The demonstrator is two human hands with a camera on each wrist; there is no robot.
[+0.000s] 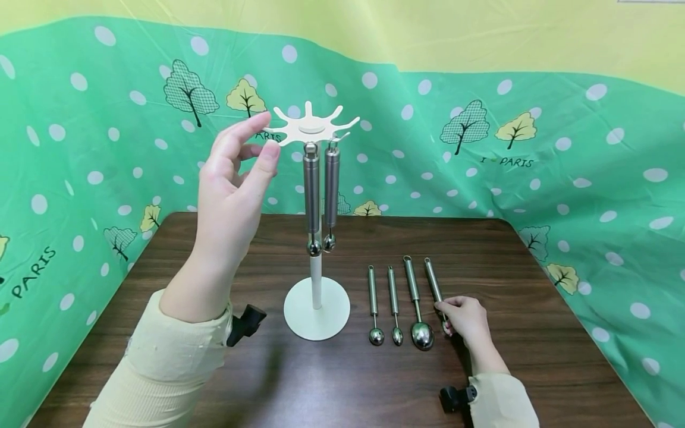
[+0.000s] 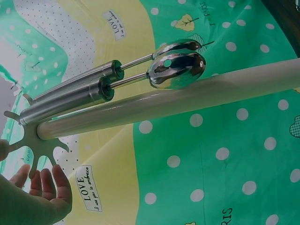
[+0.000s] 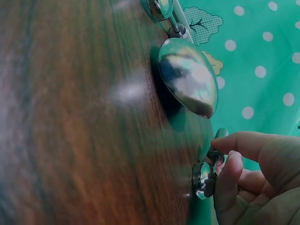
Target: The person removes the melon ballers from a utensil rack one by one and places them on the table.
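A white hanging rack (image 1: 317,324) stands on its round base, with a top of several curved prongs. My left hand (image 1: 227,178) touches the prong tips on the left, holding the top between thumb and fingers. Two steel melon ballers (image 1: 311,196) hang from the prongs, heads down. My right hand (image 1: 467,321) pinches another melon baller (image 1: 432,278) near its head, at the right end of a row on the table. In the right wrist view its shiny round head (image 3: 204,181) shows beside the thumb.
Left of the right hand lie a large scoop (image 1: 422,336), an oval-headed scoop (image 1: 397,336) and a round-headed baller (image 1: 376,336), handles pointing away. All are on a dark wooden table (image 1: 321,386). A green and yellow printed cloth (image 1: 417,148) hangs behind.
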